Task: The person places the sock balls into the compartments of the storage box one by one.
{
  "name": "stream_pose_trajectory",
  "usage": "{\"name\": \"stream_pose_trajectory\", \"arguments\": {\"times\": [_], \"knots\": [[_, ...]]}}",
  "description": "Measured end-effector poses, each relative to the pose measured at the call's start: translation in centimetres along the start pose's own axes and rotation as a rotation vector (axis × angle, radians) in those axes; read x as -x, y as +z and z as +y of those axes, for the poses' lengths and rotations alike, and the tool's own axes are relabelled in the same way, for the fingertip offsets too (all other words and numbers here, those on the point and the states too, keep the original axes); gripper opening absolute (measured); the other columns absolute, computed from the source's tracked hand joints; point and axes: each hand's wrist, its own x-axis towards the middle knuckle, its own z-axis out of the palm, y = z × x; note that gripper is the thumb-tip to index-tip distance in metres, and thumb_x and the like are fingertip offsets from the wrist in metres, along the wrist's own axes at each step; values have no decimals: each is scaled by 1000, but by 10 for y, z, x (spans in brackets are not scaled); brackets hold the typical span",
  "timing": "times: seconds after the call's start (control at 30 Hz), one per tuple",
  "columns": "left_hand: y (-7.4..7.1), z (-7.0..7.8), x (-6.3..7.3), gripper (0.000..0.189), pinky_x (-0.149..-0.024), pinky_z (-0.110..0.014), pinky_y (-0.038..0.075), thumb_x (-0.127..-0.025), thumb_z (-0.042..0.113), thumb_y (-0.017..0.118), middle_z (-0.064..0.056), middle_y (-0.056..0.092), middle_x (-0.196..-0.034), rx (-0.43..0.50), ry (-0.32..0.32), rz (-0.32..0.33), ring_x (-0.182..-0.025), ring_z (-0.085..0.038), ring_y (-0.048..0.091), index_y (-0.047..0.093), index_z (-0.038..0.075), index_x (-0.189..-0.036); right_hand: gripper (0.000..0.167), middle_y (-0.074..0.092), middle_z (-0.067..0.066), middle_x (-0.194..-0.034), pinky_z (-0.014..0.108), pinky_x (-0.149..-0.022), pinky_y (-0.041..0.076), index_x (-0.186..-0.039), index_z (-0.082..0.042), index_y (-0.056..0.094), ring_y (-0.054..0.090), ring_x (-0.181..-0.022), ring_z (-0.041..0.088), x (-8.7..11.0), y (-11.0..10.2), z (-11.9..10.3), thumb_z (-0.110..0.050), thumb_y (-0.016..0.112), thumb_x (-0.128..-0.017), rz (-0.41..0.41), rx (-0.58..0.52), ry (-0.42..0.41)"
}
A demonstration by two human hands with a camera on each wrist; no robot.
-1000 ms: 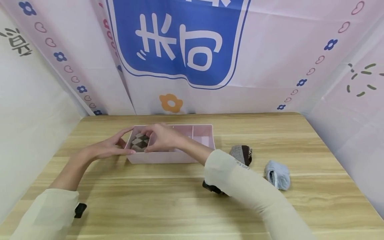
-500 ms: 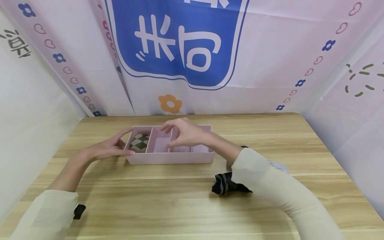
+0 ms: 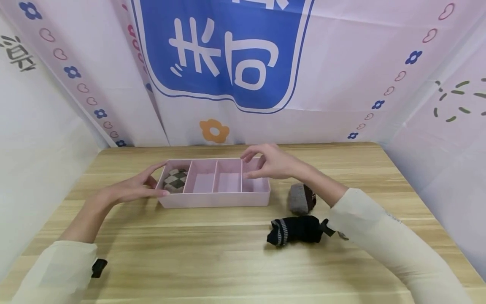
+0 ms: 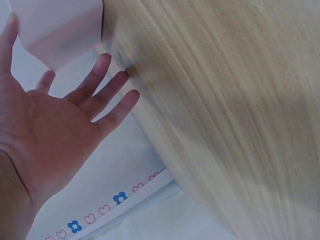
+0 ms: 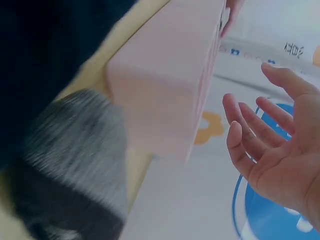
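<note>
A pink box (image 3: 212, 200) with several compartments stands near the back of the table. In its leftmost compartment lies a checked, rolled sock (image 3: 176, 180). My left hand (image 3: 136, 185) spans the box's left end, thumb at the front corner and index finger at the back corner; the other fingers extend free in the left wrist view. Over the rightmost compartment hovers my right hand (image 3: 271, 161), thumb and fingers apart with nothing between them. The other compartments hold nothing. Right of the box lie a grey-and-brown rolled sock (image 3: 298, 199) and a black rolled sock (image 3: 296, 230) with striped bands.
A wooden table (image 3: 182, 257) carries everything. Printed cloth (image 3: 326, 76) hangs behind it, with more cloth at both sides. My right sleeve (image 3: 379, 236) crosses the table's right part and covers what lies beneath it.
My right hand has moved right, from the checked sock's compartment across the box to its rightmost compartment. The black sock, hidden earlier by the right sleeve, now shows. The left hand stays at the box's end.
</note>
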Motion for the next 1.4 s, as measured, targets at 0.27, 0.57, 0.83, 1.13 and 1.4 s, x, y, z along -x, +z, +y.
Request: {"name": "stream_pose_trajectory", "arguments": {"times": [0.27, 0.57, 0.83, 1.13, 1.4], "knots": [[0, -2, 0, 103, -84, -39, 46, -94, 31, 74, -19, 60, -117, -4, 5, 8, -105, -27, 56, 4, 8, -166, 51, 69, 22, -122, 37, -80, 58, -133, 0, 65, 71, -86, 22, 29, -9, 23, -13, 83, -87, 21, 14, 75], [0, -3, 0, 103, -85, -40, 46, -94, 31, 73, -21, 59, -119, 2, 19, 7, -107, -29, 58, 3, 8, -166, 47, 69, 18, -113, 41, -85, 57, -128, 6, 65, 71, -86, 20, 61, -23, 44, -12, 81, -88, -35, 4, 26], [1, -3, 0, 103, -85, -40, 46, -94, 30, 73, -22, 59, -119, 9, 29, 7, -107, -29, 57, 3, 8, -166, 44, 70, 15, -112, 43, -86, 56, -127, 3, 66, 70, -85, 17, 93, -40, 61, -11, 82, -89, 8, 37, 91], [-1, -3, 0, 103, -86, -41, 46, -94, 31, 72, -22, 59, -120, -6, 21, 8, -108, -30, 58, 3, 9, -166, 42, 70, 18, -110, 42, -83, 57, -123, 4, 67, 70, -83, 15, 132, -54, 86, -10, 83, -87, -12, 29, 72], [-1, -1, 0, 103, -87, -41, 46, -94, 32, 73, -21, 59, -120, -8, 13, 7, -109, -30, 58, 3, 9, -166, 50, 69, 16, -111, 33, -71, 54, -123, 3, 67, 70, -91, 26, 157, -61, 101, -17, 88, -83, -49, 62, 125]]}}
